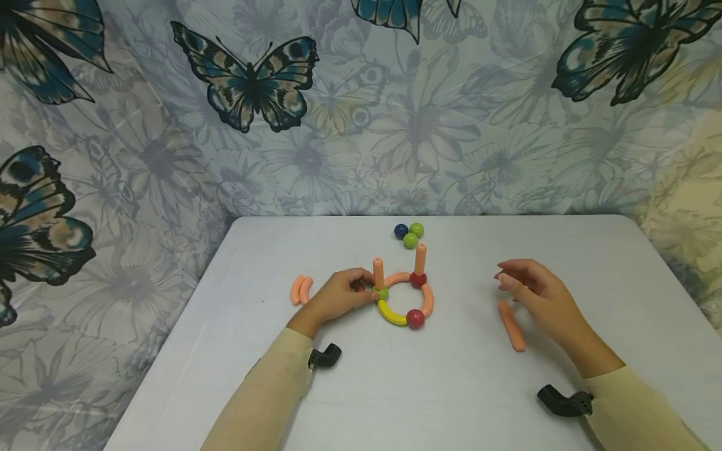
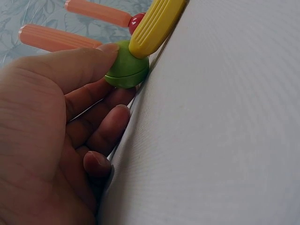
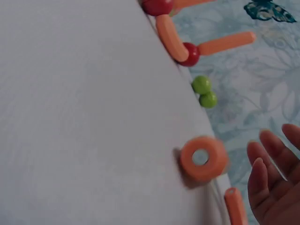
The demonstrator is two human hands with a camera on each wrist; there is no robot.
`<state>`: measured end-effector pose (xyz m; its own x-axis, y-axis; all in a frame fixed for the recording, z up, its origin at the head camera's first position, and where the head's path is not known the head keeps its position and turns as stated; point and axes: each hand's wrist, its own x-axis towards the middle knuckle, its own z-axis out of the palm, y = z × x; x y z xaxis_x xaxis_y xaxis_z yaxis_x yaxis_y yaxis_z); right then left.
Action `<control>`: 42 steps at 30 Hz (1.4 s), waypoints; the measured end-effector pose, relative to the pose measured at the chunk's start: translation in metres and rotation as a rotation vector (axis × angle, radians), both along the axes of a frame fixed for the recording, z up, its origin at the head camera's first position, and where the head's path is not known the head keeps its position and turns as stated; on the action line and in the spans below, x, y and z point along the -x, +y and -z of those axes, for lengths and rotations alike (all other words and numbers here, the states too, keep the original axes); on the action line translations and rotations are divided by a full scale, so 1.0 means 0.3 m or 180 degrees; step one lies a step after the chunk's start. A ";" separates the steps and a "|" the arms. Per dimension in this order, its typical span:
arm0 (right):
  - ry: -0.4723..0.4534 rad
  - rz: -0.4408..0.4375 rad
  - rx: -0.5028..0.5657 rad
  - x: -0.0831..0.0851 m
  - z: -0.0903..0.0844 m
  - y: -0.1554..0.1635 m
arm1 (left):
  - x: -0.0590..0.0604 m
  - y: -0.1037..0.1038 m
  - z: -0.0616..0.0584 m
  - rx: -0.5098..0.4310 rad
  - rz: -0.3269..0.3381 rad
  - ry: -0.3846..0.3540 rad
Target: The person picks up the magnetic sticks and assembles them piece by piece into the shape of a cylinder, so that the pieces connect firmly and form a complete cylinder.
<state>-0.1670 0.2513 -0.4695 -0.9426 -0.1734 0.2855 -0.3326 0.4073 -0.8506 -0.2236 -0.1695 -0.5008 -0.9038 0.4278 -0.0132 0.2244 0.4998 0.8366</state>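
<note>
In the head view, my left hand (image 1: 344,293) pinches a green ball (image 1: 381,292) at the left of a ring of curved rods and balls on the table. An upright orange rod (image 1: 378,274) stands on that ball. The ring also has a yellow curved rod (image 1: 392,314), a red ball (image 1: 415,319) in front, and another red ball (image 1: 418,279) bearing a second upright rod (image 1: 420,259). Thumb and fingertips press the green ball (image 2: 125,65) in the left wrist view. My right hand (image 1: 536,294), fingers loosely bent and holding nothing, hovers by a straight orange rod (image 1: 511,326).
Two curved orange rods (image 1: 300,290) lie left of my left hand. Behind the ring sit a dark blue ball (image 1: 401,231) and two green balls (image 1: 416,230). The white table (image 1: 225,388) ends at a butterfly-patterned cloth (image 1: 338,169). A round orange rod end (image 3: 215,157) shows near the right wrist camera.
</note>
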 end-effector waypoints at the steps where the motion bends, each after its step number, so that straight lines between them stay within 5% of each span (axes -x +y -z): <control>1: -0.0035 0.0031 -0.0019 -0.006 0.015 0.011 | 0.000 0.000 0.000 0.0000 0.0003 -0.0003; 17: -0.0057 -0.0004 -0.0354 -0.007 0.122 0.052 | -0.001 -0.003 -0.002 0.0026 -0.0050 -0.0024; 26: 0.0057 -0.0301 -0.0562 -0.018 0.129 0.054 | -0.001 0.003 0.001 -0.0059 -0.0007 -0.0045; 42: -0.0025 -0.0311 -0.1041 -0.015 0.078 0.091 | 0.000 0.001 -0.001 -0.0034 0.0006 -0.0031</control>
<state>-0.1626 0.2785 -0.4929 -0.9189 -0.3441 0.1927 -0.3774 0.6256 -0.6828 -0.2236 -0.1693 -0.5003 -0.9028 0.4298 -0.0173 0.2172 0.4903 0.8440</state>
